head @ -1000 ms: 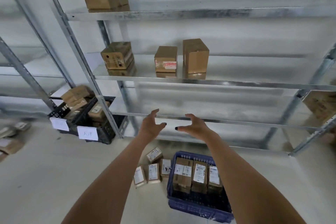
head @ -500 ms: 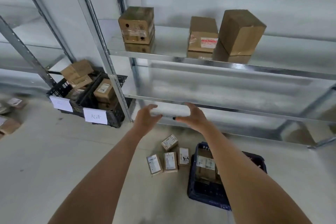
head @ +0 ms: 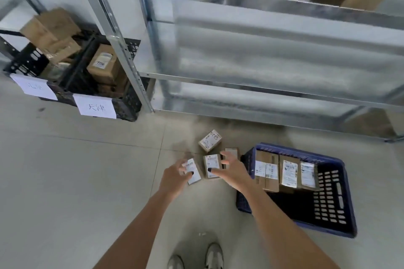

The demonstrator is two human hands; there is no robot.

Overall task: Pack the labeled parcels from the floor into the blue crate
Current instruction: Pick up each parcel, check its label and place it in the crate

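4 parcels [head: 210, 143] lie on the floor [head: 65, 170] just left of the blue crate [head: 341, 207], which already holds 3 labeled boxes [head: 289, 172] at its far end. The left hand [head: 175, 176] hangs over the leftmost parcel, fingers loosely curled, holding nothing. The right hand [head: 232, 170] hovers over the next 2, fingers spread apart. Behind stands a metal rack [head: 262, 50]; black crates [head: 122, 102] sit at left.

Labeled parcels [head: 209, 143] beside blue crate [head: 341, 214]

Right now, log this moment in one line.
left hand open over floor parcel | right hand open over parcels | blue crate part-filled
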